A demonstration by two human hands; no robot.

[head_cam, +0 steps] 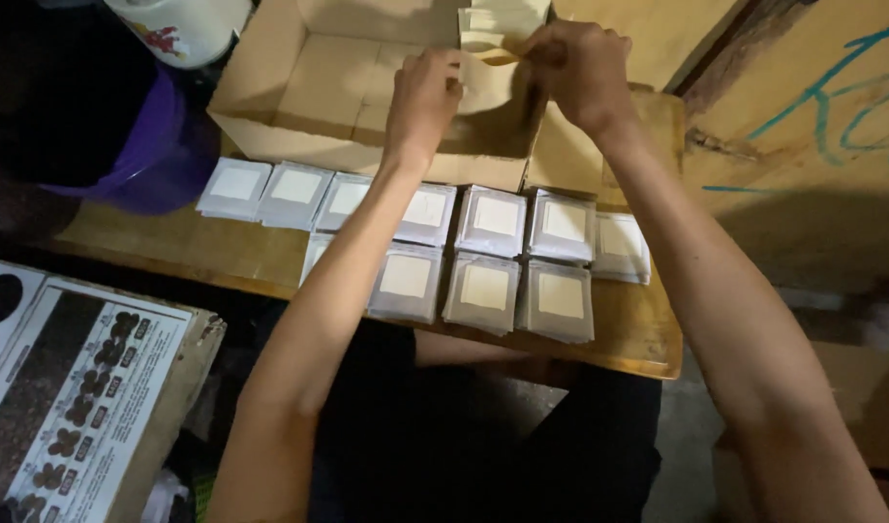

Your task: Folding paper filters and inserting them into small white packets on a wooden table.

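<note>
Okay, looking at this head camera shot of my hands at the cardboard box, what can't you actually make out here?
Head view:
- Paper piece between left hand and right hand: fingers cover its shape.
- Cardboard box: far side cut off by the top edge.
- White container: top cut off.
- Stacked packets: the forearm crosses some, contents hidden.
- Printed sheet: too dim.

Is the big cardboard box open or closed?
Open. The cardboard box has its flaps spread out, and you can see tan packets inside. Both hands work above it.
</note>
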